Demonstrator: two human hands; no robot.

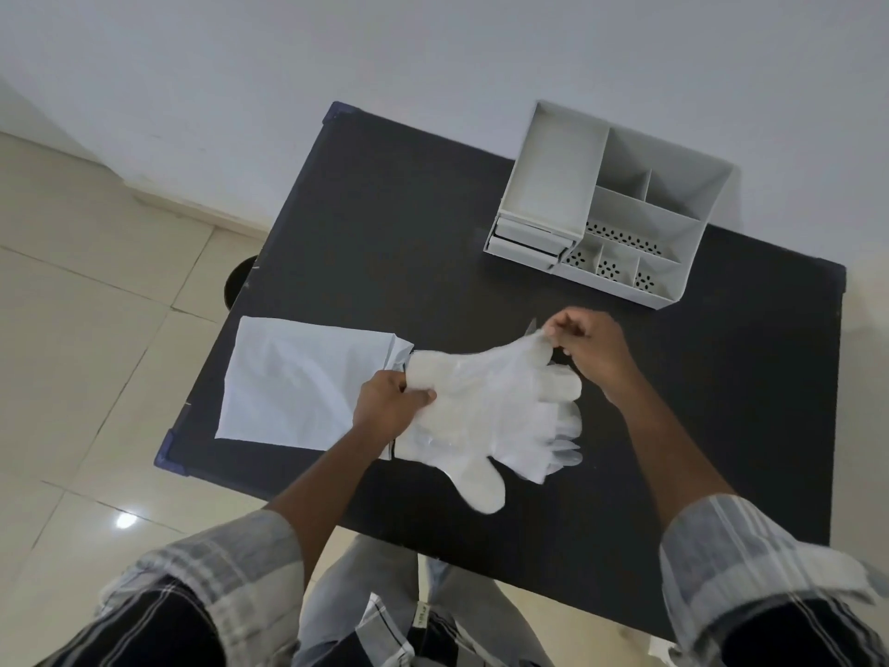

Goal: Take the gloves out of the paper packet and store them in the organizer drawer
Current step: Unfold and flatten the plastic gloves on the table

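A white paper packet (298, 382) lies flat at the left of the black table (409, 223), its open end facing right. A stack of translucent plastic gloves (490, 411) sticks out of that opening, fingers pointing right. My left hand (389, 406) presses down where the gloves meet the packet's mouth, thumb on the gloves. My right hand (589, 349) pinches the tip of one glove finger at the stack's upper right. The grey organizer (615, 204) stands at the table's far right, its small drawers (527, 238) on its left front.
The organizer has several open compartments, some with perforated floors. The table's left edge drops to a tiled floor, where a dark round object (238, 281) sits under the table edge. A pale wall runs behind the table.
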